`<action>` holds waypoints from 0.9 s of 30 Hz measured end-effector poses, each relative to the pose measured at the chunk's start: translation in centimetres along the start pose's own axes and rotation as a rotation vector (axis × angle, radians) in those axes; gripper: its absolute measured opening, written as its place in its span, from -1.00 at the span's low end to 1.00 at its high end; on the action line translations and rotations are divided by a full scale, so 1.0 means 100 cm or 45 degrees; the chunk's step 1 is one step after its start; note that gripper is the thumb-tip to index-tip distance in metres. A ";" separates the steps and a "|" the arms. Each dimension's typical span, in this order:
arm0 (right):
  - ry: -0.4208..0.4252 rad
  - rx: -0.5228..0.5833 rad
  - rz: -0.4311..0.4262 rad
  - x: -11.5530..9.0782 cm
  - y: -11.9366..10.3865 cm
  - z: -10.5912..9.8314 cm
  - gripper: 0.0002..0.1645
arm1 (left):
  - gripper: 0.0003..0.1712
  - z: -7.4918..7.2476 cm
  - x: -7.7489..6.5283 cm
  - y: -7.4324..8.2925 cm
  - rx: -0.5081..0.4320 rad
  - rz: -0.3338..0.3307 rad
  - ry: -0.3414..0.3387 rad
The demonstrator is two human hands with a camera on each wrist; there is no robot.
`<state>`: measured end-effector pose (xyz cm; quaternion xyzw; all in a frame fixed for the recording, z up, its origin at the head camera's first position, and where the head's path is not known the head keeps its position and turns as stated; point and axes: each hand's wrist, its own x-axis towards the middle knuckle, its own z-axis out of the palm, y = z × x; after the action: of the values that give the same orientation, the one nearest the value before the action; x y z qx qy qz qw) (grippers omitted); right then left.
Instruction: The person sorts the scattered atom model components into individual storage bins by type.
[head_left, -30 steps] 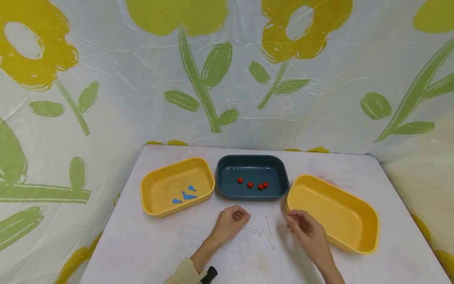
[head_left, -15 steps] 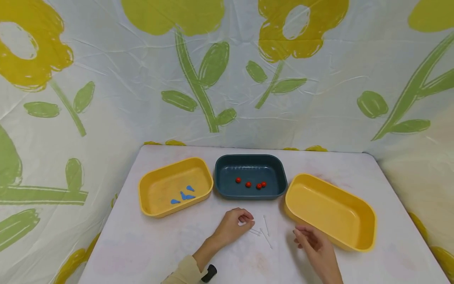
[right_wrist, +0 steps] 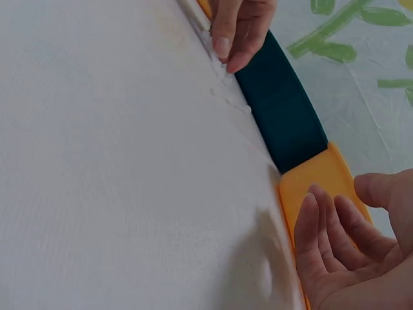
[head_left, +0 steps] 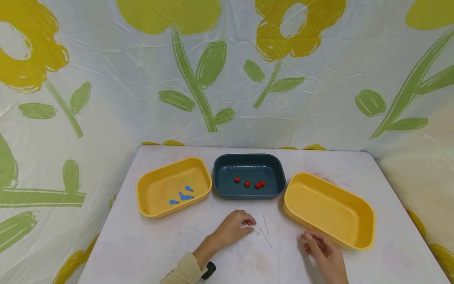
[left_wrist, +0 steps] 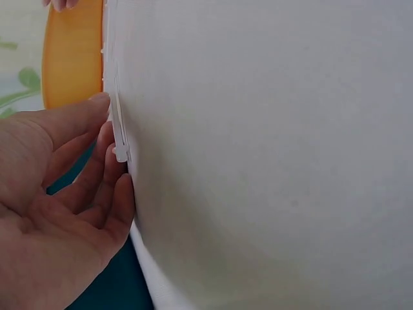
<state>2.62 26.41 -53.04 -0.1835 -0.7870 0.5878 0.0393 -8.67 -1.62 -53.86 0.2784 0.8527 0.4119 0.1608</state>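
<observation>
In the head view my left hand is low over the table, thumb and fingertips round the near ends of thin white plastic sticks. The left wrist view shows one such stick, with a small blocky end, between thumb and curled fingers. Two more thin white sticks lie just to the right, one slanted stick and one nearly upright stick. My right hand hovers beside the front of the right yellow tray, fingers loosely bent and holding nothing, as the right wrist view confirms.
The left yellow tray holds several small blue drop-shaped pieces. Several red beads lie in the dark teal tray at the middle back. A flower-printed cloth hangs behind the table.
My left hand has slid slightly right over the white sticks, its fingers closing round their ends. My right hand has drawn back towards the table's front and right.
</observation>
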 end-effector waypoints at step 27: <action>-0.042 0.764 0.313 0.013 -0.001 -0.010 -0.69 | -0.89 -0.005 0.005 -0.002 0.108 0.092 -0.147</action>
<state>1.68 27.70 -52.89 -0.2476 -0.5511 0.7968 0.0075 -9.40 -1.78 -53.76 0.3390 0.8480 0.3640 0.1828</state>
